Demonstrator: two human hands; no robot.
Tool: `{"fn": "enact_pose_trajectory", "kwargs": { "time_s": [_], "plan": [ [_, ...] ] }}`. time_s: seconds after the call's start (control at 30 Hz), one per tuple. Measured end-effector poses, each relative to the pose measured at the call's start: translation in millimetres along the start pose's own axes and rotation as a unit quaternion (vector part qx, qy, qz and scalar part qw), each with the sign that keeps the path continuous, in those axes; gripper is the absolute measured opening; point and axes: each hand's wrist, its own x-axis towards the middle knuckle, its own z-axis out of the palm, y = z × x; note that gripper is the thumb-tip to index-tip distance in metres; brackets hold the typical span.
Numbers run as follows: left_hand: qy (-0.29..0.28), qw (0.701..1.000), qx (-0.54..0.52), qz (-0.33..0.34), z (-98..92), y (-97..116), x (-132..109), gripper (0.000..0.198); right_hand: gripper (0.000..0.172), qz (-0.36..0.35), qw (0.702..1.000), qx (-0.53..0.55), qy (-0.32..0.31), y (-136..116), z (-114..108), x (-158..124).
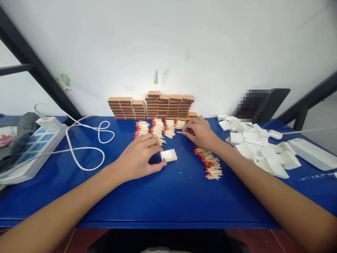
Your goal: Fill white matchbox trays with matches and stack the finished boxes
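Head view: the left hand [143,154] pinches a white tray [170,154] on the blue surface [171,200].
Thumb and fingers grip the tray's left end, between the two hands; a few matches [169,159] lie along its near side. The right hand [200,133] bends its fingers over the far end of a row of red-tipped matches [210,163]; whether it pinches one I cannot tell. Beyond are more match bunches [157,128] and stacked matchboxes [163,105]; heaped white trays [268,154] lie right.
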Motion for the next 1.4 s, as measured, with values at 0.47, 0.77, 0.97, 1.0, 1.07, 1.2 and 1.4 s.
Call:
{"fn": "enact_pose_trajectory", "kwargs": {
  "time_s": [0.47,0.77,0.97,1.0,1.07,1.2,1.4],
  "plan": [
    [0.008,1.000,0.014,-0.011,-1.2,-1.6,0.1,0.021,0.017,-0.085,0.989,0.118,-0.036,-39.3,-34.6,-18.7],
    [-0.005,1.000,0.006,-0.011,-0.7,-2.0,0.8,0.021,0.010,-0.148,0.971,0.174,-0.075,-80.7,-23.3,-35.0],
    [-0.010,1.000,-0.002,-0.019,-0.3,-2.5,0.5,0.022,0.012,-0.051,0.985,0.162,0.012,-48.2,-19.5,-16.2],
    [-0.012,1.000,-0.004,-0.018,0.1,-2.4,0.5,0.022,0.012,-0.031,0.987,0.155,0.021,-44.1,-18.2,-11.6],
    [-0.013,1.000,-0.007,-0.016,0.8,-2.1,0.7,0.022,0.011,-0.011,0.989,0.145,0.025,-40.3,-13.7,-3.6],
    [-0.008,1.000,-0.004,-0.014,0.8,-2.0,1.5,0.021,0.017,-0.006,0.993,0.110,0.035,-46.9,-1.7,3.4],
    [-0.006,1.000,-0.015,-0.022,0.1,-2.2,0.4,0.020,0.025,0.010,0.997,0.073,0.009,-52.5,5.4,11.0]
  ]
}}
